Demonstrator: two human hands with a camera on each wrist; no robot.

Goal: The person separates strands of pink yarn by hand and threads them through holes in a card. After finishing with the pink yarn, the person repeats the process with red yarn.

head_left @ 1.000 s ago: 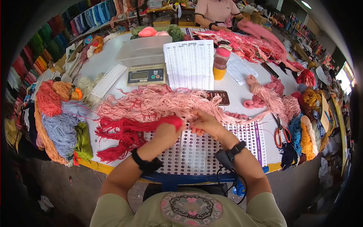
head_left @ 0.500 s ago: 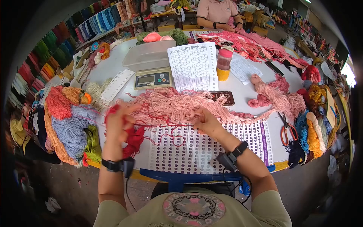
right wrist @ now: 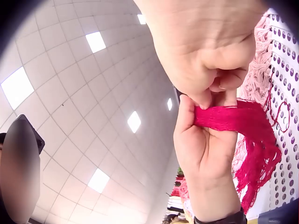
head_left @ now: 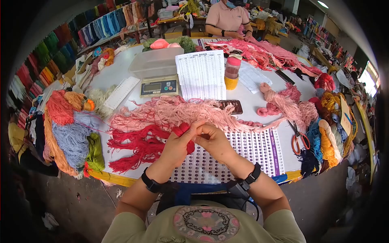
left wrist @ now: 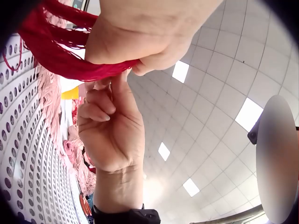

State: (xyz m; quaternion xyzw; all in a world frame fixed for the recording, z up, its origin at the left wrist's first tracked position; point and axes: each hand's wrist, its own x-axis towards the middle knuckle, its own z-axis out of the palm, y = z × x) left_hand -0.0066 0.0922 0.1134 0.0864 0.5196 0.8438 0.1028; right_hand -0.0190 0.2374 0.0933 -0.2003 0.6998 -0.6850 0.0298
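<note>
A hank of crimson yarn (head_left: 139, 148) trails left across the table, its loose strands spread out. My left hand (head_left: 175, 146) grips its gathered end, and in the right wrist view the yarn (right wrist: 224, 117) runs over the palm under the thumb. Close against it, my right hand (head_left: 216, 142) has its fingers curled, and its thumb and index finger pinch at the end of the yarn. In the left wrist view the right hand (left wrist: 112, 130) meets the yarn (left wrist: 70, 67) just below the left hand (left wrist: 145, 37).
Pale pink yarn (head_left: 170, 113) lies beyond the hands, over white strips with punched holes (head_left: 251, 148). Behind stand a scale (head_left: 159, 86), a printed sheet (head_left: 200, 75) and a bottle (head_left: 232, 71). Scissors (head_left: 300, 141) lie right, blue yarn (head_left: 77, 137) left. A person (head_left: 229, 20) works opposite.
My left hand swung out to the left, drawing strands away from the right hand, then came back to it with the yarn bundle. The right hand stayed near the middle.
</note>
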